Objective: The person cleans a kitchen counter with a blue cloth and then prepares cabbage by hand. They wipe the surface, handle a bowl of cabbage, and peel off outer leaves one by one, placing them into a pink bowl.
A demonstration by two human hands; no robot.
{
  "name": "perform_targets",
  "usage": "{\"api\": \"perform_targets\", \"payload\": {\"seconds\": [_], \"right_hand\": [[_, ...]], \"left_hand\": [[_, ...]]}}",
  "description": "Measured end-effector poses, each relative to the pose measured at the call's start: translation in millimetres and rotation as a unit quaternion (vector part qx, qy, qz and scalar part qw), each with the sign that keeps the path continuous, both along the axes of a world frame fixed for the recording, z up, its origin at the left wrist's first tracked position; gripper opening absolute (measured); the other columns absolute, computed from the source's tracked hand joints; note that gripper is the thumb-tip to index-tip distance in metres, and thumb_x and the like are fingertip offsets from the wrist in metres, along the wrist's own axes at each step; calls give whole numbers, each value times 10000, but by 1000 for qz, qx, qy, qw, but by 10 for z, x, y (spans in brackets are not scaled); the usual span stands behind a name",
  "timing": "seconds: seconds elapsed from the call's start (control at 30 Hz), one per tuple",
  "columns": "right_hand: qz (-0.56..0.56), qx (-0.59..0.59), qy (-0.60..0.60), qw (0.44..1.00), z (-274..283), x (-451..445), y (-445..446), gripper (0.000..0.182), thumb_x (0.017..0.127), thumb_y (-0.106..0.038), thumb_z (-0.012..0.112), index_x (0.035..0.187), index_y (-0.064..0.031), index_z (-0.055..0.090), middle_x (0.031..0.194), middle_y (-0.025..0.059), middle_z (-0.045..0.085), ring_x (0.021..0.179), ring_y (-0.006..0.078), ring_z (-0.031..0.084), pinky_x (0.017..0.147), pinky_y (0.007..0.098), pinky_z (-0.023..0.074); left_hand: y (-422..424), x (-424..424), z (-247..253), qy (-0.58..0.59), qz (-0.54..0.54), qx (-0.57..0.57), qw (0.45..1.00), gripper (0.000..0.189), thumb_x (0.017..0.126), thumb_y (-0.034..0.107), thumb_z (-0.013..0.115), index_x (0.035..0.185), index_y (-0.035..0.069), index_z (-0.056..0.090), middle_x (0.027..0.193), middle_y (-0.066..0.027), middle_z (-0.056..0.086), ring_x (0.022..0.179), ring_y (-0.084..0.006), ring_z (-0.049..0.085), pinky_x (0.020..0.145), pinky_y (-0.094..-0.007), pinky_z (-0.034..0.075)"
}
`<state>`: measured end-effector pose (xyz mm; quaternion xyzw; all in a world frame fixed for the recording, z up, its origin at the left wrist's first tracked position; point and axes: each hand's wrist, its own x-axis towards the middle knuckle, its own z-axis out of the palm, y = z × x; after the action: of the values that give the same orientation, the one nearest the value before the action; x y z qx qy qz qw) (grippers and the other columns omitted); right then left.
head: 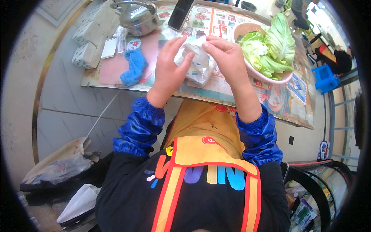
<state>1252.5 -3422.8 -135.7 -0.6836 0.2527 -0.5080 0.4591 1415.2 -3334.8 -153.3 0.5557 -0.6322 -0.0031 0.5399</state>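
A white, partly see-through plastic packet stands on the table near its front edge, its top crumpled upward. My right hand pinches a white flap at the packet's top between thumb and fingers. Against the packet's left side is my left hand, its fingers spread and thumb raised. The thumb overlaps the packet in view; whether it presses on it is unclear. To the right sits a pink plastic basket holding green cabbage leaves.
A lidded steel pot, a smartphone, a blue cloth, a small notepad and tissue packs lie about the printed table covering. Beyond stands a blue plastic stool, with a person near it.
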Motion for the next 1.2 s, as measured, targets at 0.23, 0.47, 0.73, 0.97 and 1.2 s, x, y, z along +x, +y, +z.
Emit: {"api": "perform_targets", "payload": {"seconds": [0.23, 0.47, 0.73, 0.97, 1.2], "right_hand": [[37, 129, -39, 990, 36, 35, -72, 240, 884, -153, 747, 1017, 44, 775, 900, 62, 755, 816, 93, 646, 740, 251, 520], [30, 170, -150, 974, 122, 50, -93, 220, 897, -124, 741, 1026, 51, 771, 910, 70, 752, 820, 100, 657, 744, 239, 516], [29, 187, -262, 946, 227, 95, -44, 201, 906, -68, 729, 1053, 67, 752, 964, 96, 748, 881, 134, 683, 822, 256, 537], [22, 174, -173, 969, 296, -6, -101, 202, 937, -109, 717, 1065, 44, 750, 981, 99, 741, 887, 147, 697, 827, 290, 577], [-37, 60, -331, 941, 566, -238, -130, 218, 985, -121, 656, 1114, 44, 717, 998, 102, 737, 868, 182, 718, 806, 319, 601]], "left_hand": [[48, -251, -75, -144, 50, -21, 988, 485, 894, 133, 714, 1366, 84, 612, 1413, -148, 564, 1313, -347, 530, 1160, -573, 290], [114, -119, -302, -168, 51, -10, 984, 375, 885, 144, 721, 1246, 66, 658, 1387, -169, 562, 1251, -362, 559, 1118, -579, 337], [105, -113, -195, -216, 18, 24, 976, 391, 833, 233, 793, 1140, 30, 661, 1445, -234, 476, 1291, -415, 504, 1054, -482, 418], [78, -210, -240, -190, 14, 18, 982, 494, 836, 272, 791, 1247, 42, 640, 1503, -277, 396, 1340, -456, 452, 1097, -506, 392], [152, -262, -303, -191, -4, 43, 981, 551, 820, 265, 805, 1297, 56, 623, 1519, -279, 379, 1379, -461, 422, 1131, -505, 366]]}}
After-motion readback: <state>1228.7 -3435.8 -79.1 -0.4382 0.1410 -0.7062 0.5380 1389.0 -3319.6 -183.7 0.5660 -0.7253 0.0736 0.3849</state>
